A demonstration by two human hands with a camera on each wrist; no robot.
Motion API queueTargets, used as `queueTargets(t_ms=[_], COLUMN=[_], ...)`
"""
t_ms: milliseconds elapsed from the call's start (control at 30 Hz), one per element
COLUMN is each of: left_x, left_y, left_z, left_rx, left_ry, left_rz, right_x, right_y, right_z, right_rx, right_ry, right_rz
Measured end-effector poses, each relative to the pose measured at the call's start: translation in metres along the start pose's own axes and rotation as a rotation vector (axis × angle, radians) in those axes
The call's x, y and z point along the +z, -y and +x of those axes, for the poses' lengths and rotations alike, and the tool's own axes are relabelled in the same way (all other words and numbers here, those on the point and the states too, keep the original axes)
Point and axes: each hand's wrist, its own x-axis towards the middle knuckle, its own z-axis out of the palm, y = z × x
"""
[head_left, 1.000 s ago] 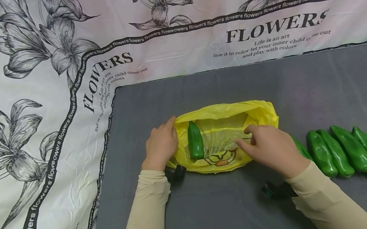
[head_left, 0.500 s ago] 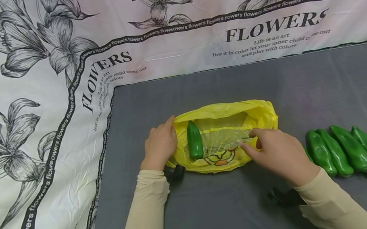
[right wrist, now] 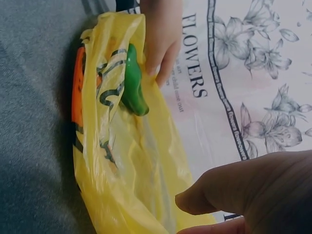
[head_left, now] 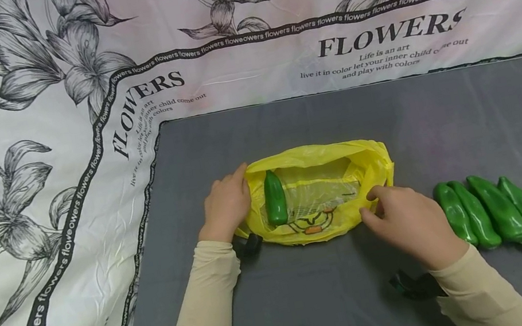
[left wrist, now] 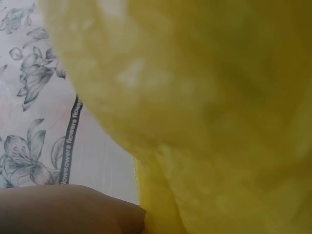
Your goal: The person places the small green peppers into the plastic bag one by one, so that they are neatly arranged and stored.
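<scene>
A yellow plastic bag (head_left: 325, 227) lies with its mouth spread toward me, a printed face on its front. One green pepper (head_left: 275, 198) stands inside near the left end. My left hand (head_left: 227, 204) pinches the bag's left rim; in the left wrist view, yellow plastic (left wrist: 195, 97) fills most of the picture beside a finger (left wrist: 73, 207). Over the bag's right front corner is my right hand (head_left: 410, 221), thumb and forefinger apart with nothing between them. In the right wrist view its thumb (right wrist: 219, 190) appears near the rim.
Several green peppers (head_left: 499, 208) lie side by side on the grey cloth (head_left: 317, 304), just right of my right hand. Black wrist straps (head_left: 416, 284) show under the sleeves. White flower-printed cloth (head_left: 249, 66) borders the back and left.
My right hand has drawn back to the right and slightly toward me, from above the bag's mouth to its right corner. The left hand keeps its place on the rim.
</scene>
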Motion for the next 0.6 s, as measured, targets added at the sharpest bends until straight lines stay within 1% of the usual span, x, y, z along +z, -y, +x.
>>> queueTargets(t_ms=[133, 333, 600], left_x=[-0.001, 0.001, 0.002], left_y=[-0.001, -0.002, -0.001], left_z=[0.000, 0.000, 0.001], left_rx=[-0.002, 0.003, -0.005], left_ry=[0.002, 0.024, 0.004], left_rz=[0.007, 0.006, 0.016], right_x=[0.000, -0.001, -0.002], right_y=[-0.004, -0.010, -0.017], right_z=[-0.004, -0.010, -0.012], right_rx=[0.025, 0.069, 0.052], right_ry=[-0.002, 0.020, -0.006], right_rz=[0.009, 0.023, 0.007])
